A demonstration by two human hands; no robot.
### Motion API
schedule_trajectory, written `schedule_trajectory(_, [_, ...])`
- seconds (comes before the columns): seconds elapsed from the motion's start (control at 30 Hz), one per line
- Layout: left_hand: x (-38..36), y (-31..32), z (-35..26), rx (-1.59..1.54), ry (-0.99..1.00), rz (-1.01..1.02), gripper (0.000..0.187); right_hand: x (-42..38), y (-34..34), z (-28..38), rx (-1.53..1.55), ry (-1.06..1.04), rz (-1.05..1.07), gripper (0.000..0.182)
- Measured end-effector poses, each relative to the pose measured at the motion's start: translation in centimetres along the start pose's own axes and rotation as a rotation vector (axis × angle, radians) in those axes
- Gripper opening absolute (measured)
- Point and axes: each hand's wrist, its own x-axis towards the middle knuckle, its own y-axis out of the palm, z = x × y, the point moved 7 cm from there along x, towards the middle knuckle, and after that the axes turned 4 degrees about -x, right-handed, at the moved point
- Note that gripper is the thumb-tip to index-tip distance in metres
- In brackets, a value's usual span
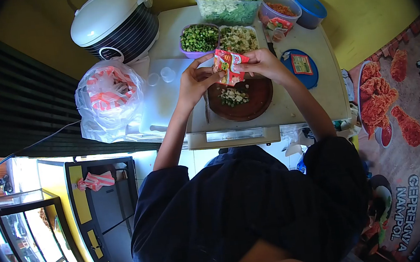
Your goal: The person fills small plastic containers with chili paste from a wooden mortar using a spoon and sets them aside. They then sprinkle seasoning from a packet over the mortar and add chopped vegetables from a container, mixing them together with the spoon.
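Observation:
A small red printed packet (231,67) is held up between my two hands, over a round brown wooden board (256,106). My left hand (198,81) pinches its left side with thumb and fingers. My right hand (263,65) grips its right side the same way. Chopped green and white pieces (233,97) lie on the board below the packet. Just left of the board is a thin utensil (207,106), probably a knife. Behind my hands stand a tub of chopped green vegetables (199,38) and a container of chopped pale and green pieces (238,38).
A rice cooker (117,25) and plastic bag (109,98) are at the left. Shredded cabbage fills a box (230,14) at the back. To the right are an orange-filled tub (279,11), a blue-lidded container (311,10) and a blue lid (311,77) with a packet on it.

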Motion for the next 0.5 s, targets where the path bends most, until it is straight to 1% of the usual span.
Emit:
schedule_trajectory(0.03, [0.0, -0.1, 0.0, -0.006, 0.002, 0.004, 0.059, 0.0, 0.2, 0.0, -0.014, -0.006, -0.006, 0.032])
schedule_trajectory(0.13, [0.1, -0.5, -0.6, 0.113, 0.07, -0.111, 0.059, -0.1, 0.5, 0.1, -0.035, -0.022, -0.02, 0.032])
schedule_trajectory(0.23, [0.1, -0.4, -0.7, 0.034, 0.048, -0.079, 0.059, 0.0, 0.4, -0.3, -0.027, -0.026, -0.028, 0.032])
schedule_trajectory(0.3, [0.0, -0.5, -0.6, 0.036, 0.021, -0.095, 0.059, 0.0, 0.5, -0.6, -0.034, -0.019, -0.037, 0.032])
schedule_trajectory(0.4, [0.0, -0.2, -0.4, 0.048, 0.025, -0.123, 0.059, -0.3, 0.5, -0.9, 0.107, 0.015, -0.039, 0.032])
schedule_trajectory(0.5, [-0.3, 0.0, -0.1, 0.09, 0.034, -0.105, 0.06, -0.1, 0.1, -1.2, 0.122, -0.061, -0.114, 0.033])
